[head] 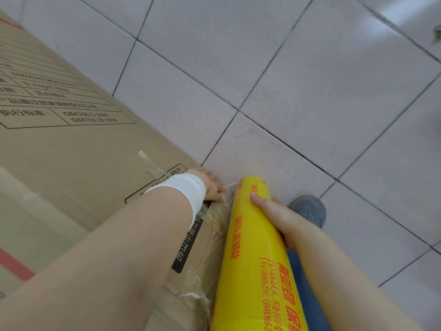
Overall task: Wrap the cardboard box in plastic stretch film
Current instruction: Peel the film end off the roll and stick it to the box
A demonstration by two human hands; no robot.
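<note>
The pale tiled floor [310, 80] with dark grout carries the cardboard box [71, 144]. The left hand [211, 186] lies flat on its near corner over crinkled film [213, 232]. The right hand [274, 212] grips the yellow film roll [248, 259] just beside it, near a grey shoe [310, 209].

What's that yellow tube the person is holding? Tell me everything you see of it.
The yellow roll is a glossy cylinder of stretch film printed with red lettering, including "WRAP". It runs along a corner of the cardboard box, far end pointing toward the floor. The right hand grips it near that end, thumb on top. Crinkled film stretches from it onto the box, where the left hand presses.
</note>
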